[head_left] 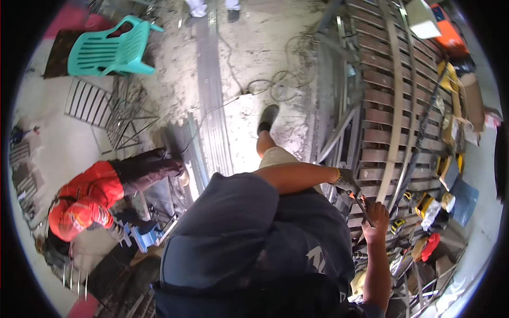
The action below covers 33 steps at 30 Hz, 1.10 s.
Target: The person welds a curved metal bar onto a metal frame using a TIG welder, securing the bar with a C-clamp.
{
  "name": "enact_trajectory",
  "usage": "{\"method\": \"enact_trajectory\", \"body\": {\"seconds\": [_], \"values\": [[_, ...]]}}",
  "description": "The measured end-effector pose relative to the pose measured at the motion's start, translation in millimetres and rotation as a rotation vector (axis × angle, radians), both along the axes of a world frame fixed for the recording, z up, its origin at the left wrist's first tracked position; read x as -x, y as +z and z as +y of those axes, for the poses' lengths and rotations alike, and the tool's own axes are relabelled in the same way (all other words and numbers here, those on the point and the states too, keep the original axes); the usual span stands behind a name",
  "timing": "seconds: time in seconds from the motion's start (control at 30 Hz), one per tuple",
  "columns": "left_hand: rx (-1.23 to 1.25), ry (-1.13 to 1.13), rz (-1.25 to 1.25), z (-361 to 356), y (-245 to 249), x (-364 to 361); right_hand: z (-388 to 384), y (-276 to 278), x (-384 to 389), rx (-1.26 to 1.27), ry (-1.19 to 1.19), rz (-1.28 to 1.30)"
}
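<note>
My left hand (345,181), in a dark glove, reaches across to the right and is closed on a dark tool (365,211) with orange parts. The tool slants down towards my bare right hand (376,218), whose fingers are bent together at the lower end of a long pale strip (395,106). Whether the right hand grips the strip, the tool or both is unclear. Both hands are beside a rack of brown slats (376,108).
A co-worker in red (101,183) bends at the left beside a blue tool (146,238). A green chair (108,50) stands upper left. Long metal profiles (212,90) and a cable (260,87) lie on the floor. A yellow tape measure (397,226) is right of my right hand.
</note>
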<state>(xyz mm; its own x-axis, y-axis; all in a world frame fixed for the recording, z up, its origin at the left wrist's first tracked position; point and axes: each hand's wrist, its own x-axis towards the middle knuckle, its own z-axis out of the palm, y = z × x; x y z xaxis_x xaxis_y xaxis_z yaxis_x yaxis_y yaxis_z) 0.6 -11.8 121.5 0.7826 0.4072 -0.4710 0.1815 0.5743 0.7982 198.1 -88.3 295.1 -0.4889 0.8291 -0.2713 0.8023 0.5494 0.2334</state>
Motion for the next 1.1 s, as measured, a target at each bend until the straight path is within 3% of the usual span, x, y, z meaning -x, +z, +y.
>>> {"method": "enact_trajectory", "body": {"seconds": [0.03,0.13,0.2,0.27,0.4,0.53,0.63,0.73,0.77,0.87,0.93,0.97,1.1], "values": [[-0.021,-0.056,-0.024,2,8,7,3,8,2,0.064,-0.029,0.138],[-0.060,-0.271,-0.063,10,2,0,2,11,0,0.131,-0.231,0.227],[0.100,-0.377,0.004,15,-4,-16,-5,11,4,0.211,-0.478,0.331],[0.075,-0.256,-0.126,6,-9,-20,-16,3,7,0.235,-0.647,0.591],[-0.457,-0.474,-0.034,11,-30,-18,-15,3,19,0.206,-0.518,0.656],[-0.342,-0.571,0.079,24,-20,2,-9,-3,25,0.170,-0.478,0.714],[0.021,-0.422,0.142,41,25,27,0,1,36,0.195,-0.494,0.706],[0.164,-0.359,0.283,58,38,36,11,-5,48,0.147,-0.483,0.691],[0.145,-0.356,0.236,58,-16,32,18,-6,52,0.166,-0.498,0.681],[0.128,-0.356,0.243,90,15,57,46,-8,69,0.132,-0.457,0.667],[-0.324,-0.450,-0.199,108,-69,69,70,-16,78,0.123,-0.410,0.659],[-0.514,-0.569,-0.206,128,-79,75,84,-19,85,0.135,-0.424,0.637],[-0.164,-0.422,0.112,191,-29,125,145,-20,122,0.139,-0.435,0.617]]}}
